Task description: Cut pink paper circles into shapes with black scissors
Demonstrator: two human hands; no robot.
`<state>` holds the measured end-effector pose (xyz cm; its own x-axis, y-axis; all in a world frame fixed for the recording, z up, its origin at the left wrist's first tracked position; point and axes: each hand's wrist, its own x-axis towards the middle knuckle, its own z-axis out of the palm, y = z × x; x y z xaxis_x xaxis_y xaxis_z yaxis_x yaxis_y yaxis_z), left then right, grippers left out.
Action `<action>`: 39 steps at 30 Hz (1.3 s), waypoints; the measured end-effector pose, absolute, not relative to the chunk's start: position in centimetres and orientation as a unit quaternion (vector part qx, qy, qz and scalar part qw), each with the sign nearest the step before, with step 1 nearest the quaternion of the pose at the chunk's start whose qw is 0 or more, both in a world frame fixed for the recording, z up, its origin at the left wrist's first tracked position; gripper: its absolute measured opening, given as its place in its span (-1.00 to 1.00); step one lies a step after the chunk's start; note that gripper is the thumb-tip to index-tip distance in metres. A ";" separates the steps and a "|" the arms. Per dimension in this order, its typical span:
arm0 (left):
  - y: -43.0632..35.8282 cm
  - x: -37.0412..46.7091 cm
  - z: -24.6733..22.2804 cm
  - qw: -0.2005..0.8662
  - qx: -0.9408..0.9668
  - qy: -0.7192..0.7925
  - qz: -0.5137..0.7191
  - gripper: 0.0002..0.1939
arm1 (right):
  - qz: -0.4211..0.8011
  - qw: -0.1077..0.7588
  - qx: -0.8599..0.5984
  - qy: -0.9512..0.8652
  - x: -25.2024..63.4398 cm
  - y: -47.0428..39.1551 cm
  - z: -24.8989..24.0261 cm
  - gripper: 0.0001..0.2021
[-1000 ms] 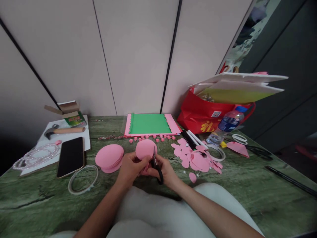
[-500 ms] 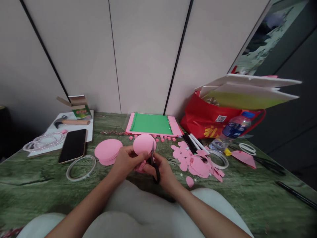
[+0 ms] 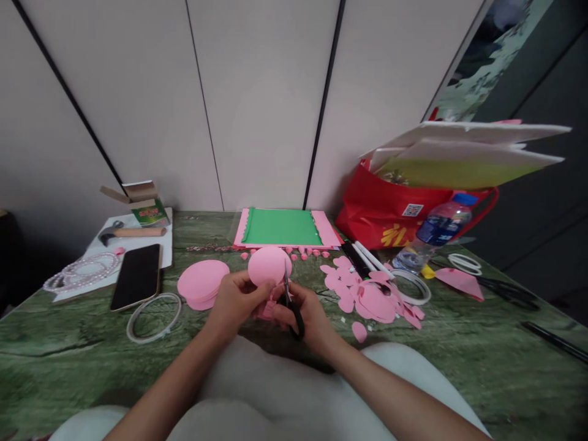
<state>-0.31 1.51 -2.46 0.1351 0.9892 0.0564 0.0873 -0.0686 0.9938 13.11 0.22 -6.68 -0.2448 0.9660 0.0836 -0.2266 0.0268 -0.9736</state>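
Between the thumb and fingers of my left hand (image 3: pixel 236 300) is a pink paper circle (image 3: pixel 267 264), held upright over the front of the table. My right hand (image 3: pixel 307 315) is closed around black-handled scissors (image 3: pixel 296 318), whose blades point up along the circle's right edge. Whether the blades bite into the paper I cannot tell. Below the circle, partly hidden by my fingers, are more pink paper pieces (image 3: pixel 267 310). A stack of pink paper circles (image 3: pixel 203 282) lies left of my left hand. Pink paper cut-outs and scraps (image 3: pixel 374 300) are heaped to the right of my right hand.
Green card on pink sheets (image 3: pixel 282 226) lies at the back, small pink rolls before it. Left are a phone (image 3: pixel 136 277), tape ring (image 3: pixel 155 317), hammer (image 3: pixel 133 232) and beads (image 3: pixel 85 271). Right stand a red bag (image 3: pixel 367 211) and a water bottle (image 3: pixel 434 233); markers (image 3: pixel 370 258) lie nearby.
The view has tilted and shifted slightly. The scissors have moved a little to the right relative to the circle's edge; both hands keep their holds.
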 end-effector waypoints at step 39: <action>1.4 0.0 -2.2 0.506 0.560 0.471 0.456 -0.72 | 0.610 0.477 -0.378 -0.508 13.2 0.0 -6.8 -0.66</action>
